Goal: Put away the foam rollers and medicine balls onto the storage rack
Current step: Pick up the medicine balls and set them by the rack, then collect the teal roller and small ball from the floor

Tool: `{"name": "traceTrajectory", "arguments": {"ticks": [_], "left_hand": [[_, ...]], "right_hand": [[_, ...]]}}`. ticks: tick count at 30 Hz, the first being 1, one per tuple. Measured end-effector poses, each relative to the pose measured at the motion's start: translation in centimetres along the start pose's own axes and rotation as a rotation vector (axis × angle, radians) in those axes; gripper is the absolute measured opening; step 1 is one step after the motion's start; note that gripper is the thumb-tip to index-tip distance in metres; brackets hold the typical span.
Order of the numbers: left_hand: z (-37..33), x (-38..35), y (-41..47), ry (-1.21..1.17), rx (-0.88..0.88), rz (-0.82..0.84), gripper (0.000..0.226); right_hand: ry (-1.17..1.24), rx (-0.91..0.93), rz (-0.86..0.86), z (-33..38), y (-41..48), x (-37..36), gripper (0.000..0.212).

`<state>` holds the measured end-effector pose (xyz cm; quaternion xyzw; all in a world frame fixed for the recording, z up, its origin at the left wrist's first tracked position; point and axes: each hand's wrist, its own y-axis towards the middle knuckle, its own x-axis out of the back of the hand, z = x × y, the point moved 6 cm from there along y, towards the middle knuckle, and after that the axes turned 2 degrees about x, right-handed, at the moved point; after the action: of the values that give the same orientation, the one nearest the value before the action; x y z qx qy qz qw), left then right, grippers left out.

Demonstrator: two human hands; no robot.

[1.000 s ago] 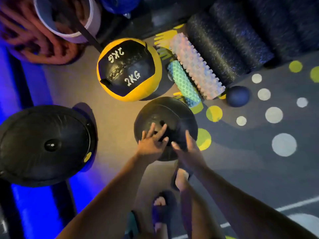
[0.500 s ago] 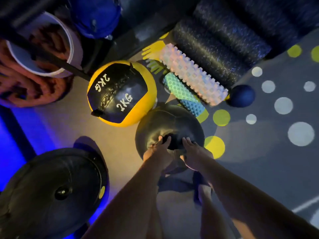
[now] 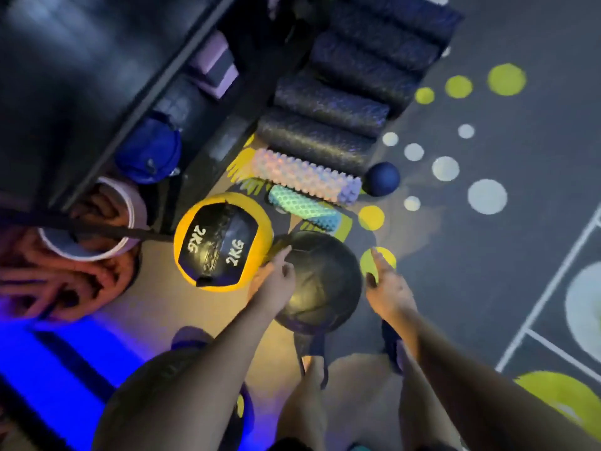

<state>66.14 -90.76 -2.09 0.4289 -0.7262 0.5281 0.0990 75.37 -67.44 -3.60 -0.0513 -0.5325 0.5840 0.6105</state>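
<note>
Dark grey gym floor (image 3: 487, 304), painted with yellow-green and white dots. Light is dim, with a blue glow low on my left. Frame is motion-blurred.

Hands: my left hand (image 3: 273, 283) rests on the upper left flank of the round black medicine ball (image 3: 322, 281), fingers loosely extended and curled round nothing. My right hand (image 3: 388, 289) is flat and straight-fingered just beside the ball's right flank; I cannot tell if it makes contact. The ball sits between both hands, and I cannot tell whether it has left the floor.

Beyond my fingertips:
- yellow-and-black 2KG medicine ball (image 3: 221, 242), just outside the left hand
- short teal knobbed foam roller (image 3: 302, 208)
- longer pale spiked foam roller (image 3: 305, 177)
- row of black smooth foam rollers (image 3: 318, 141), farther out
- small dark-blue ball (image 3: 382, 179), ahead of the right hand

All appear to lie on the floor.

The black metal storage rack (image 3: 130, 102), ahead and left of the left hand, holds a blue bag-like item (image 3: 149, 151) and lilac blocks (image 3: 214, 66). I see no roller or medicine ball on it.

Assessment: the task looks to be at its start, with nothing visibly stowed. The black ball looks like the first pick. Left to do are the yellow ball, both textured rollers and the black rollers.
</note>
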Motion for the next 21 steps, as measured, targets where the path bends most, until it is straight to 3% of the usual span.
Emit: {"name": "traceTrajectory", "arguments": {"ticks": [5,10,15,21], "left_hand": [[-9.7,-4.0,-4.2,-0.16,-0.132,0.054,0.026],[-19.8,-15.2,-9.7,-0.257,-0.25,0.132,0.022],[-29.7,-30.9,-15.7,-0.171,-0.334,0.273,0.019],[-39.5,-52.1,-27.8,0.032,-0.43,0.514,0.021]], "right_hand": [[0.273,-0.055,-0.182,-6.2,-5.4,5.3,0.063],[0.508,-0.249,-0.385,-18.8,-10.1,9.1,0.058],[0.628,-0.436,-0.57,-37.5,-15.2,14.6,0.052],[0.712,-0.717,-0.733,-60.9,-27.5,21.4,0.041]]}}
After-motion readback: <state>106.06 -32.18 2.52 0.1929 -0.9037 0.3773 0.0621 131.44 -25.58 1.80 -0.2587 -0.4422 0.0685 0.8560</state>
